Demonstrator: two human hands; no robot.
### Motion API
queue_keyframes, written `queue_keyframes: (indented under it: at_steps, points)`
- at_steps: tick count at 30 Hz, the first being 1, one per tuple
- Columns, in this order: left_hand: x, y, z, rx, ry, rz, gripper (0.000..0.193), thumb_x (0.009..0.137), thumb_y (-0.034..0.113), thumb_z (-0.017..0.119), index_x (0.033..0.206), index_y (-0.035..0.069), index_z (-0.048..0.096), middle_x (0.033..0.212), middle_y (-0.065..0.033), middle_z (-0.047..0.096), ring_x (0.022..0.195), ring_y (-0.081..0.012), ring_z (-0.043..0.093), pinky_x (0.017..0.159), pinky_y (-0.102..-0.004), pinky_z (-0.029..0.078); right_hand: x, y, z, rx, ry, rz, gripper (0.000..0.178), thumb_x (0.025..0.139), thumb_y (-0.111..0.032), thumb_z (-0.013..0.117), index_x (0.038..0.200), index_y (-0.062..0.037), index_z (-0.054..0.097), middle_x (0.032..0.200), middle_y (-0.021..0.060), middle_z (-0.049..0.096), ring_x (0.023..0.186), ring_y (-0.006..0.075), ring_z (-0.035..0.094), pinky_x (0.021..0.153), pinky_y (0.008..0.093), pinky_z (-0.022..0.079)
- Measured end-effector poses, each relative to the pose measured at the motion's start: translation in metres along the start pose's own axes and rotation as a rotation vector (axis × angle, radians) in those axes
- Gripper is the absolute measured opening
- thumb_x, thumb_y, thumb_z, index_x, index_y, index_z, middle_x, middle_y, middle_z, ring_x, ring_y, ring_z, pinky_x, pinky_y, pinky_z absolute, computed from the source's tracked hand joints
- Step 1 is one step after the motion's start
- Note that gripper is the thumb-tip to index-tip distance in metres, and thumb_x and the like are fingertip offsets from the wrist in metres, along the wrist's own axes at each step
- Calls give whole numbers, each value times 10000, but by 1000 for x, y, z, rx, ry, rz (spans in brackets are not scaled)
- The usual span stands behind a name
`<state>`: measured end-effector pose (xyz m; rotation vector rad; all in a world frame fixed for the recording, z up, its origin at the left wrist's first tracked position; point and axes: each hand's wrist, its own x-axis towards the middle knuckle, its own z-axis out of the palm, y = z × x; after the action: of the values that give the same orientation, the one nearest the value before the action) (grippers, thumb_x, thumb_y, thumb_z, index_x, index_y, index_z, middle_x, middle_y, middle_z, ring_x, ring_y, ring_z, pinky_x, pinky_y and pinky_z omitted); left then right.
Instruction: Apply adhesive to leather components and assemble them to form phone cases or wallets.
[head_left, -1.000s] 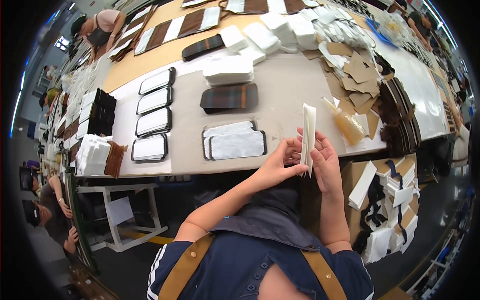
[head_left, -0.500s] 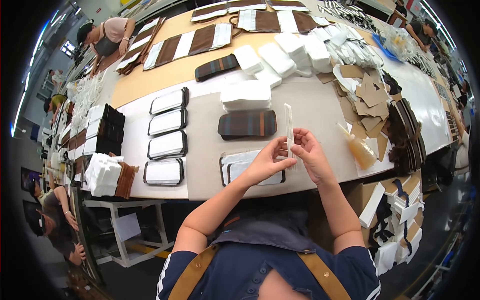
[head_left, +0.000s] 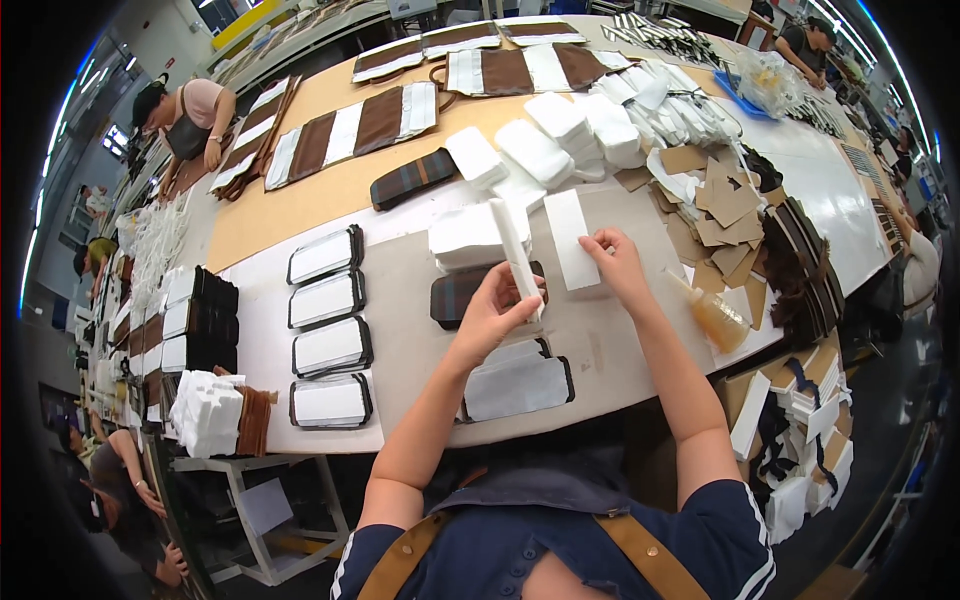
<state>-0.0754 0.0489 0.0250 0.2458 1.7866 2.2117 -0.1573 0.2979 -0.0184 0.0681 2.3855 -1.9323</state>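
Your hands have split the white pieces: your left hand (head_left: pixel 497 312) pinches one strip (head_left: pixel 515 257) upright, while your right hand (head_left: pixel 618 262) presses the other sheet (head_left: pixel 571 240) flat on the table (head_left: pixel 640 340) at one o'clock.

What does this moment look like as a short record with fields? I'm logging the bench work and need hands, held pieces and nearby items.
left hand: left hand pinches a white strip, held up on edge
right hand: right hand lays a flat white panel on the grey mat
below hands: black-edged pouch piece with white inside
behind strip: dark plaid piece, stack of white pads
right side: glue bottle, brown card cut-outs
left side: four black-rimmed white panels in a column
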Motion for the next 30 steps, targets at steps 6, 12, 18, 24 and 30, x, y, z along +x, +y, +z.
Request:
queue_keyframes:
  at_steps: [6,12,18,24,30]
  points:
    - [-3,3,-14,-52,34,-10,640,917,182,759,1432,15,419,1311,-109,611,1165,-168,601,981,-323,502,20,25,22,-686,248,-319,304,840,-345,794,765,-69,688,1009,93,612,1021,288,535,909,427,389]
    - [-8,-5,-15,-68,-11,-39,645,921,187,749,1447,26,412,1317,-121,610,1187,-201,616,998,-341,496,7,9,20,-808,170,-319,288,816,-310,810,754,-68,667,987,89,587,1030,302,514,893,438,374]
    - [-7,-13,-14,-38,-17,-36,656,925,150,737,1466,18,389,1337,-144,592,1221,-237,613,1038,-368,483,-10,-14,30,-910,288,-477,408,824,-326,814,1049,-57,604,990,94,575,1051,291,512,888,426,387]
    - [-9,-14,-10,-27,-39,-19,687,917,159,755,1476,18,380,1330,-116,578,1210,-198,585,1000,-352,505,-41,-53,61,75,-348,-179,517,873,-358,807,1198,-56,542,1092,39,591,972,145,550,805,308,447]
    - [-9,-12,-13,-45,-51,-8,682,916,167,753,1473,13,391,1370,-105,556,1240,-189,557,1008,-351,495,-44,-64,57,178,-407,-141,487,886,-321,801,1199,-36,560,1054,5,599,910,76,545,730,243,456]
